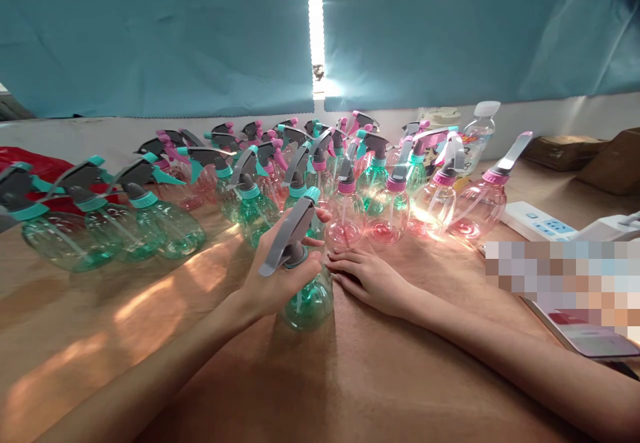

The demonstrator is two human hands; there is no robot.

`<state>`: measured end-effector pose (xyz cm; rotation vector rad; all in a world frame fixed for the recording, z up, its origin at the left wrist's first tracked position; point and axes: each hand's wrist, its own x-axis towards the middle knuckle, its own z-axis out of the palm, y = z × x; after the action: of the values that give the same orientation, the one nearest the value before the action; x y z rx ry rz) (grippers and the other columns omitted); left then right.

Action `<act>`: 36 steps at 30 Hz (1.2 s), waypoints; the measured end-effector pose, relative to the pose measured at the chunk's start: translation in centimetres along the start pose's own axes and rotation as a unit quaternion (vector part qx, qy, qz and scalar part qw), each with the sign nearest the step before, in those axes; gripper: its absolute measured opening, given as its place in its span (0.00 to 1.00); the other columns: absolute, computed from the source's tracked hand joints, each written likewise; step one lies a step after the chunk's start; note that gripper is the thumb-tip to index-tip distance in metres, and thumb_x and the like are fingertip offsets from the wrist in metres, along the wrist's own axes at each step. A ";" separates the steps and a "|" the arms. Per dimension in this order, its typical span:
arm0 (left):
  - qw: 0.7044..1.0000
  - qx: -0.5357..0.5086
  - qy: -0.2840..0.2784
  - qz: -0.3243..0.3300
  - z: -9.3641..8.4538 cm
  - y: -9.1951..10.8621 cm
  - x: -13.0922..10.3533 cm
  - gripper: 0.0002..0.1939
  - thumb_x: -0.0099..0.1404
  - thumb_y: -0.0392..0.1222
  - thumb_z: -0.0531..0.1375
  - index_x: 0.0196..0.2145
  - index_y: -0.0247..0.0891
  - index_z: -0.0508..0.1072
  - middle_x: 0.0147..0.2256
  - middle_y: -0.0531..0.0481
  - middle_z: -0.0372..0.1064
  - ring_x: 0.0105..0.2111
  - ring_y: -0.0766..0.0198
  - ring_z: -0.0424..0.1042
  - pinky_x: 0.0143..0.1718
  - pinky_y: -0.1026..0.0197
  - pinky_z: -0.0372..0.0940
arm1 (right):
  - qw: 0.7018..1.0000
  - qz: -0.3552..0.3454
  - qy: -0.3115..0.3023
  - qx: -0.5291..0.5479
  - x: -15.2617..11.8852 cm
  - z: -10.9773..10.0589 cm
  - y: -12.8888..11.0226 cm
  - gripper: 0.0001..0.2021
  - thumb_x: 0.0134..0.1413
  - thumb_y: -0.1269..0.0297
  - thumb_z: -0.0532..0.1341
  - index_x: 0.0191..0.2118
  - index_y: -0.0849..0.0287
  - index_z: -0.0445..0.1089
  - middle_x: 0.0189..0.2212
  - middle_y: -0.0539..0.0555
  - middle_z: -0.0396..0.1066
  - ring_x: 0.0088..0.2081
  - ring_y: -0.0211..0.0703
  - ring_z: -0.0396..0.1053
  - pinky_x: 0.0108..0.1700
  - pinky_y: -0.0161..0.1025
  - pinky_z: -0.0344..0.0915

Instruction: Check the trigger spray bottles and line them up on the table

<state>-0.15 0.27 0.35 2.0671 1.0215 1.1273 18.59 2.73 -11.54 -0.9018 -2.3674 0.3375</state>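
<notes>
Spray bottles [173, 233] in view all look topped already
Left hand [273, 288] grips a green one [307, 304], right hand [373, 279] lies loose beside it; others crowd toward the counter's [400, 376] back edge.

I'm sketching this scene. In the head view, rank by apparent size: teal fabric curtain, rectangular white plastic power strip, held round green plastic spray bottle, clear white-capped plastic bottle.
1. Curtain
2. Held spray bottle
3. Power strip and clear bottle: too alike to rank.
</notes>
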 end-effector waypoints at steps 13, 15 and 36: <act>0.998 0.036 0.013 0.050 -0.1 -0.7 -0.1 0.11 0.55 0.32 0.54 0.37 0.39 0.68 0.36 0.51 0.70 0.31 0.68 0.69 0.32 0.66 0.67 | 1.000 -0.007 -0.016 -0.020 0.0 0.0 -0.1 0.17 0.67 0.64 0.52 0.54 0.61 0.70 0.54 0.57 0.71 0.57 0.49 0.65 0.60 0.49 0.62; 0.999 0.032 0.011 0.039 -0.2 -0.8 -0.2 0.09 0.56 0.33 0.54 0.36 0.39 0.68 0.33 0.52 0.69 0.28 0.69 0.68 0.29 0.66 0.65 | 1.000 -0.006 -0.020 -0.023 -0.1 0.0 -0.1 0.17 0.67 0.63 0.52 0.55 0.62 0.70 0.55 0.58 0.70 0.58 0.49 0.65 0.60 0.49 0.61; 1.000 0.014 0.005 0.003 0.0 -1.1 -0.4 0.19 0.57 0.37 0.58 0.48 0.41 0.68 0.49 0.45 0.71 0.34 0.62 0.75 0.34 0.60 0.72 | 0.999 -0.008 -0.017 -0.030 -0.2 -0.3 -0.4 0.17 0.66 0.62 0.53 0.56 0.59 0.69 0.54 0.58 0.71 0.58 0.51 0.65 0.60 0.53 0.60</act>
<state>-0.71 0.53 -0.66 2.0891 1.0417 1.1330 18.66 2.35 -11.26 -0.9121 -2.4260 0.2792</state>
